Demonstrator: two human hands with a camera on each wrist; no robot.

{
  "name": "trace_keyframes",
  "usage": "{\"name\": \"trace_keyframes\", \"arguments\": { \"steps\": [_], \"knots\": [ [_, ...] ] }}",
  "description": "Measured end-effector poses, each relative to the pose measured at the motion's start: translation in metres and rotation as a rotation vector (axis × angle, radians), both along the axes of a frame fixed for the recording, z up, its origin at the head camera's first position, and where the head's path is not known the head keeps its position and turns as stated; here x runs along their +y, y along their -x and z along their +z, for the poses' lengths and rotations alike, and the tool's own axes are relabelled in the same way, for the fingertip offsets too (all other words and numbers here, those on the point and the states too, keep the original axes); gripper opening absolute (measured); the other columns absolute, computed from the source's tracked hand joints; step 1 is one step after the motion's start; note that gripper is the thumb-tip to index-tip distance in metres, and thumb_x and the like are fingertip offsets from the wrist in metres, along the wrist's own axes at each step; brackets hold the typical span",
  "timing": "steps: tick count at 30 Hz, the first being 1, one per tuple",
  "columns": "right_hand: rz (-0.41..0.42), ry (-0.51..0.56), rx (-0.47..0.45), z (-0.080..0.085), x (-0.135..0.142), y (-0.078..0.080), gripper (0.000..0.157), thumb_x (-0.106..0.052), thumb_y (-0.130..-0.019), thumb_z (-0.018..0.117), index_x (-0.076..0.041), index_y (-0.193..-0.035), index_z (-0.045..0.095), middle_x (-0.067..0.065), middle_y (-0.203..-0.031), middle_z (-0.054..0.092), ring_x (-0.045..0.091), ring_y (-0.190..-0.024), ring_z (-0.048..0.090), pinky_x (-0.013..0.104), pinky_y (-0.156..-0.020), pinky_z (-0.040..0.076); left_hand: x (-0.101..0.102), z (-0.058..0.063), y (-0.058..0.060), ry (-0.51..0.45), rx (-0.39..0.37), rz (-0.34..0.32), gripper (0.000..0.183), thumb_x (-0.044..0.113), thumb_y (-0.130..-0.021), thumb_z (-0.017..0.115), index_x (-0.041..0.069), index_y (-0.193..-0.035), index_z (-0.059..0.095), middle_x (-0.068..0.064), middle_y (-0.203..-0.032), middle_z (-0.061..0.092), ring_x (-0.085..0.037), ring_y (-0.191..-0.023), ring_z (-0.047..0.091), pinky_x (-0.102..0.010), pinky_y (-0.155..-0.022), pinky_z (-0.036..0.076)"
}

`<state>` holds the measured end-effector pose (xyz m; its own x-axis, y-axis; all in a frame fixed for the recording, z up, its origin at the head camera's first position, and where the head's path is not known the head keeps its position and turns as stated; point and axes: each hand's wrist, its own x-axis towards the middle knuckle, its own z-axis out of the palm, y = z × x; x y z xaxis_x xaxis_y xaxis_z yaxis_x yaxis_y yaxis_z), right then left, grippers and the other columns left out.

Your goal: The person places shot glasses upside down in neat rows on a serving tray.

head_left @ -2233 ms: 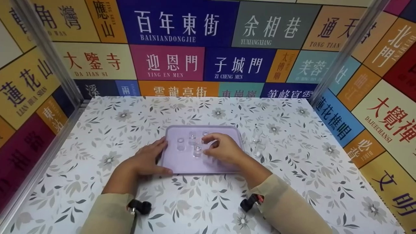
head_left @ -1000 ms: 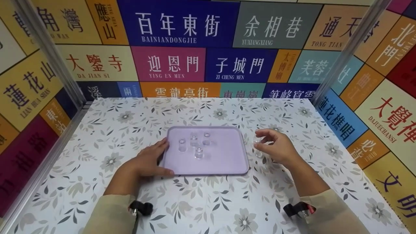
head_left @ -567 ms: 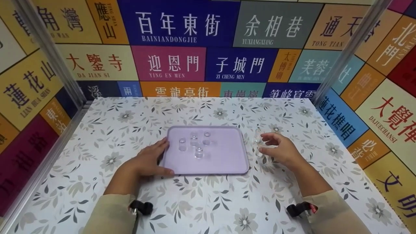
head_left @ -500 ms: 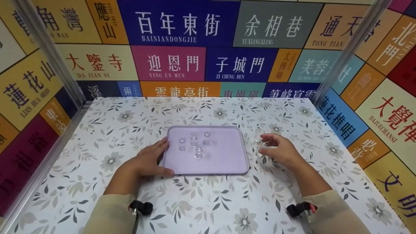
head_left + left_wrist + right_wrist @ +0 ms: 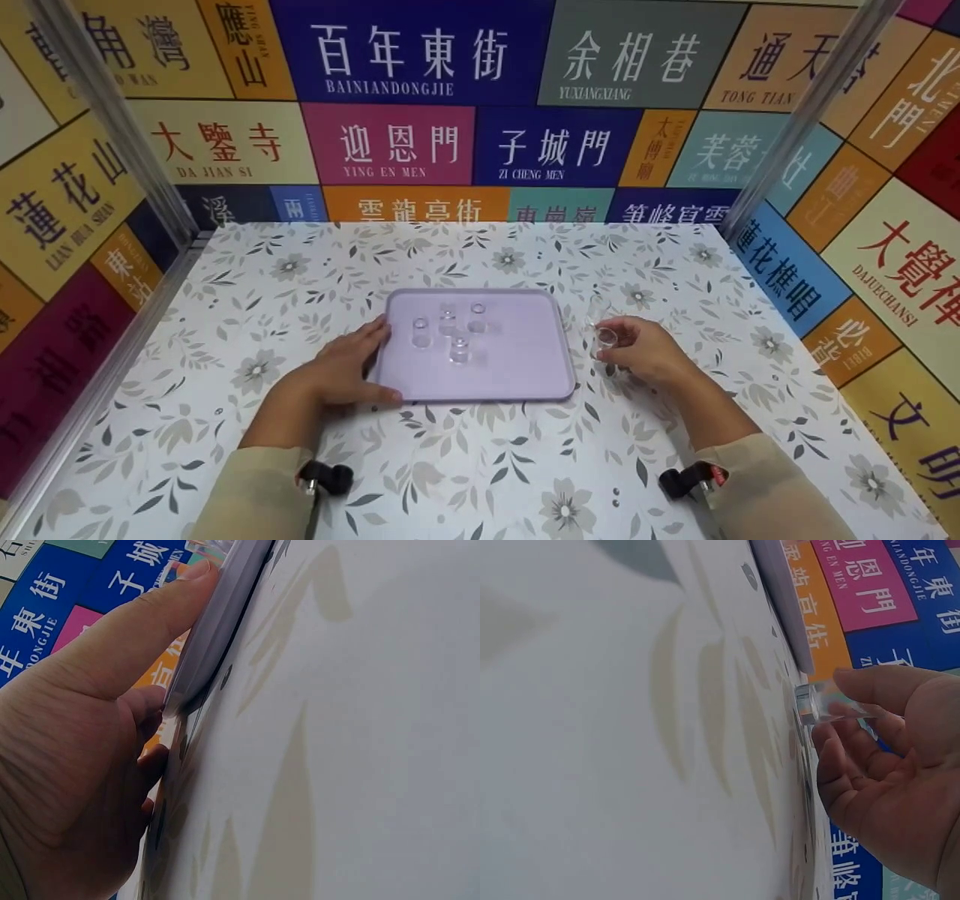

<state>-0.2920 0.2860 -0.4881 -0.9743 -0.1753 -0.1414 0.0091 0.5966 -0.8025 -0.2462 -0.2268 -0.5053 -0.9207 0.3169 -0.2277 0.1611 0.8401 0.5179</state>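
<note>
In the head view my left hand (image 5: 341,367) rests at the left end of a lilac tray (image 5: 517,379), its thumb on the near rim and its fingers along the side. The left wrist view shows that thumb (image 5: 150,622) lying straight over the tray's edge. To the right of the tray, my right hand (image 5: 649,352) pinches a small clear shot glass (image 5: 606,339) between thumb and fingers. Seen from the right wrist, the glass (image 5: 826,702) has its thick base close to the tabletop. Several similar glasses, one being the front glass (image 5: 459,350), stand on the tray's left half.
Another clear glass (image 5: 598,307) is just behind the held one, partly overlapped by it. A floral-patterned tabletop (image 5: 480,465) lies under everything. Panels with printed characters (image 5: 420,60) stand at the back and both sides, with metal posts (image 5: 814,97) at the corners.
My right hand went from over the tray to the glasses at its right, and now pinches one, drawn slightly nearer and tipped. The glasses on the tray and my left hand stayed put.
</note>
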Motion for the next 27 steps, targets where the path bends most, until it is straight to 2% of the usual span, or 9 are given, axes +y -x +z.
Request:
{"name": "trace_keyframes", "arguments": {
  "steps": [8, 16, 23, 27],
  "knots": [
    [-0.049, 0.068, 0.026, 0.010, -0.005, 0.000, 0.055, -0.023, -0.089, 0.088, -0.009, -0.138, 0.069, 0.014, -0.131, 0.072, 0.013, -0.108, 0.069, 0.019, -0.085, 0.060, -0.001, -0.001, 0.001, 0.005, -0.014, 0.009, 0.130, 0.079, -0.073, 0.083, 0.030, -0.174, 0.016, 0.015, -0.183, -0.001, -0.044, -0.169, 0.007, -0.071, -0.133, 0.011],
    [-0.012, 0.115, 0.049, 0.015, -0.021, -0.001, 0.055, -0.031, -0.092, 0.086, -0.013, -0.142, 0.068, 0.011, -0.127, 0.064, 0.012, -0.106, 0.074, 0.023, -0.080, 0.063, -0.001, -0.001, 0.000, 0.001, -0.022, 0.011, 0.131, 0.080, -0.073, 0.083, 0.031, -0.174, 0.016, 0.015, -0.183, -0.001, -0.044, -0.169, 0.006, -0.071, -0.133, 0.011],
    [0.043, 0.176, 0.071, 0.020, -0.041, 0.001, 0.059, -0.019, -0.093, 0.084, -0.011, -0.147, 0.063, 0.013, -0.125, 0.060, 0.020, -0.110, 0.074, 0.025, -0.081, 0.064, 0.000, 0.000, 0.000, -0.007, -0.023, 0.011, 0.131, 0.080, -0.073, 0.083, 0.032, -0.174, 0.015, 0.016, -0.182, -0.002, -0.043, -0.169, 0.006, -0.071, -0.133, 0.011],
    [0.050, 0.209, 0.073, 0.023, -0.051, 0.003, 0.057, -0.011, -0.089, 0.086, -0.008, -0.141, 0.064, 0.016, -0.125, 0.064, 0.025, -0.108, 0.073, 0.024, -0.082, 0.063, 0.000, 0.001, 0.000, -0.012, -0.003, -0.010, 0.130, 0.077, -0.075, 0.083, 0.027, -0.174, 0.016, 0.011, -0.183, 0.000, -0.045, -0.168, 0.007, -0.071, -0.133, 0.011]
  ]
}}
